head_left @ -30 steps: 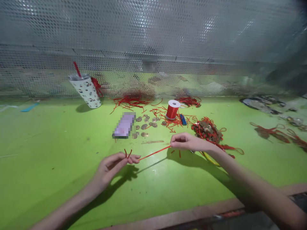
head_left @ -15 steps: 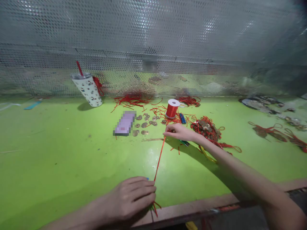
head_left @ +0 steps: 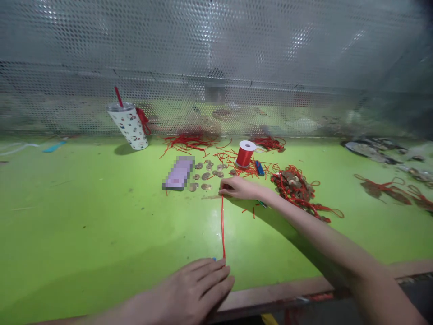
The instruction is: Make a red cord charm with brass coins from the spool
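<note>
Left hand (head_left: 199, 286) has dropped to the table's near edge (head_left: 267, 293) since a second ago, so red cord (head_left: 223, 225), slanted sideways then, now runs nearly straight away. Doubled cord spans both hands: right hand (head_left: 237, 188) pinches its far part beside coins (head_left: 205, 186); left lies palm-down over near part, grip hidden, can't tell.

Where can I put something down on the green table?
A mostly bare patch lies left, between the tumbler and the left hand; another between the right forearm and the red-corded pieces far right. It's crowded around the spool, coins and tangled pile; a red cord spans the middle.
</note>
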### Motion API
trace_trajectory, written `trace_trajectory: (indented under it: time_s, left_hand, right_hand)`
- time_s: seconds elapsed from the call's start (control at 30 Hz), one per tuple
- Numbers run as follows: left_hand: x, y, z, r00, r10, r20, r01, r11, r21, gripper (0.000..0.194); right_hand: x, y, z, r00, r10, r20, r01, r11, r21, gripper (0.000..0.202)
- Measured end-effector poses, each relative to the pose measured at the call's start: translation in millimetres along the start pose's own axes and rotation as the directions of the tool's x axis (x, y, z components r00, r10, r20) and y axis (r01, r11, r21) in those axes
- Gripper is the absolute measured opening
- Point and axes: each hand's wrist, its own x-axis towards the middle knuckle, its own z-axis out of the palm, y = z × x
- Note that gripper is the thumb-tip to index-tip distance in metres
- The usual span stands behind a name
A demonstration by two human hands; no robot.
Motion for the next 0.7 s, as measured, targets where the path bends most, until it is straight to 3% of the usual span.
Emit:
trace_trajectory:
  time_s: [0.07,0.13,0.2,0.3,0.33,0.43,0.53,0.7]
  left_hand:
    - [6.9,-4.4,-12.2,0.999,-0.052,0.012,0.053,0.980,-0.191,0.042]
    - [15.3,-16.5,-18.6,0.998,-0.050,-0.043,0.032,0.936,-0.351,0.040]
    - [24.5,-37.4,-16.0,0.992,-0.061,-0.113,0.012,0.920,-0.392,0.036]
    - [38.7,-76.8,2.1,0.953,-0.051,-0.298,-0.006,0.982,-0.188,0.028]
    - [42.9,-89.0,9.6,0.942,-0.069,-0.328,0.039,0.995,-0.095,0.027]
    - [51.7,-113.7,28.5,0.948,-0.106,-0.299,0.136,0.987,0.082,0.029]
    - [53.2,-120.6,36.5,0.956,-0.137,-0.259,0.181,0.971,0.154,0.034]
    - [50.3,-117.9,33.8,0.957,-0.123,-0.263,0.157,0.982,0.110,0.036]
  right_hand:
    - [0.3,-1.4,-2.0,1.000,0.004,0.021,-0.004,1.000,0.000,0.020]
    - [0.7,-1.6,-2.8,0.999,0.006,0.036,-0.006,1.000,-0.005,0.020]
    - [1.1,-0.6,-2.2,0.999,0.008,0.040,-0.007,1.000,-0.016,0.020]
    - [1.7,1.1,-0.8,0.999,0.017,0.038,-0.015,0.999,-0.040,0.019]
    - [1.8,1.2,-0.5,0.999,0.021,0.039,-0.019,0.999,-0.048,0.019]
    - [1.8,0.4,-0.5,0.999,0.026,0.041,-0.023,0.998,-0.059,0.016]
    - [1.5,0.0,0.2,0.999,0.018,0.027,-0.016,0.998,-0.052,0.015]
    - [2.5,2.7,7.3,1.000,0.029,-0.005,-0.030,0.998,-0.051,0.017]
